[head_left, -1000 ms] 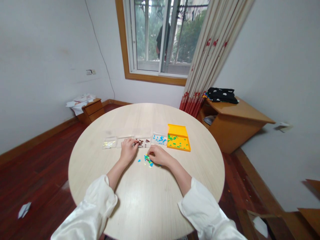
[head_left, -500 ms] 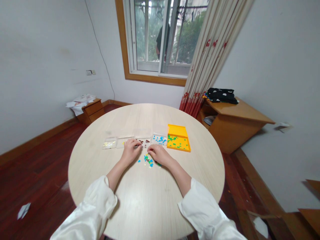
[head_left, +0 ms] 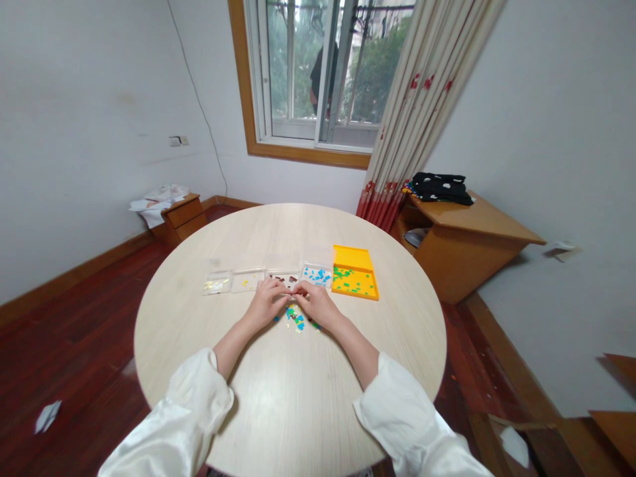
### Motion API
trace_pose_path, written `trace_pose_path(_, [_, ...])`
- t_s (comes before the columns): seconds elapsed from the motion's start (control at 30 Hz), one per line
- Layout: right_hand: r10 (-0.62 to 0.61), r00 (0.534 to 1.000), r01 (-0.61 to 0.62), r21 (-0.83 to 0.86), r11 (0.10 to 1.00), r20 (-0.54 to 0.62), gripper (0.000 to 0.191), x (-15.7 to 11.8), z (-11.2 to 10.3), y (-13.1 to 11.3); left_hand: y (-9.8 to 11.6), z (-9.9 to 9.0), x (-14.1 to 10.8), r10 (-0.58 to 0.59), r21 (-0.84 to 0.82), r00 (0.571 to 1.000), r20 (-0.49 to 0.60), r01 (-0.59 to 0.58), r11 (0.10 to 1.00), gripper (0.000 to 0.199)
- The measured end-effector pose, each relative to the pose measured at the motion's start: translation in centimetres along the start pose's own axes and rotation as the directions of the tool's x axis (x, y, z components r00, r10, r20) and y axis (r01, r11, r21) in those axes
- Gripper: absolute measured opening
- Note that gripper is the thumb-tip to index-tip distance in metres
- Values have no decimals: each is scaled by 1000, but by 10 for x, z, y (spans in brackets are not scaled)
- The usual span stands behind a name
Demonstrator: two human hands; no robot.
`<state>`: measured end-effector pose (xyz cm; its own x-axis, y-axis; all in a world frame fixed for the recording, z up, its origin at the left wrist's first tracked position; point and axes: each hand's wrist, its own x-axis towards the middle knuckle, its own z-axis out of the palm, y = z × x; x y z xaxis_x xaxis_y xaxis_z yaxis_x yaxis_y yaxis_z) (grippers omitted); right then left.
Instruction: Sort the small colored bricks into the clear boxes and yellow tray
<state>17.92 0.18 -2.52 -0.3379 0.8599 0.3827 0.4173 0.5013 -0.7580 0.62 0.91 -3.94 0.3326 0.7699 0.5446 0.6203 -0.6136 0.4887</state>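
My left hand (head_left: 268, 304) and my right hand (head_left: 314, 304) meet at the fingertips in front of the clear box with brown pieces (head_left: 293, 279). Both hands are pinched; whatever lies between the fingertips is too small to make out. Just below them a loose pile of blue, green and yellow pieces (head_left: 297, 319) rests on the table. Clear boxes hold blue pieces (head_left: 317, 276), a few yellow pieces (head_left: 245, 282) and pale pieces (head_left: 216, 285). An open orange box (head_left: 375, 285) at the right holds green pieces (head_left: 356, 287).
The round pale table (head_left: 293, 397) carries everything. Behind it are a window (head_left: 322, 73) and a curtain (head_left: 422, 86). A wooden desk (head_left: 491, 222) with dark cloth stands at the right, a small cabinet (head_left: 183, 218) at the left. A person is partly visible outside.
My left hand has moved right from the boxes to my right hand, and their fingertips now meet. The yellow pieces' box is less covered.
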Motion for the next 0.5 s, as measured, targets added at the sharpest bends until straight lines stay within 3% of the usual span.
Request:
trace_pose_path(0.2, [-46,998,49,-70,996,34,12,0,-3,-3,-1,-2,1,-46,5,996,-72,46,999,8])
trace_pose_path(0.33, [-77,978,108,-159,981,192,11,-1,-9,-12,-4,-7,4,-168,66,974,-155,179,982,6])
trace_pose_path(0.5, [-28,938,98,-189,977,346,7,-5,-13,-19,-3,-11,4,-286,150,946,-153,309,939,8])
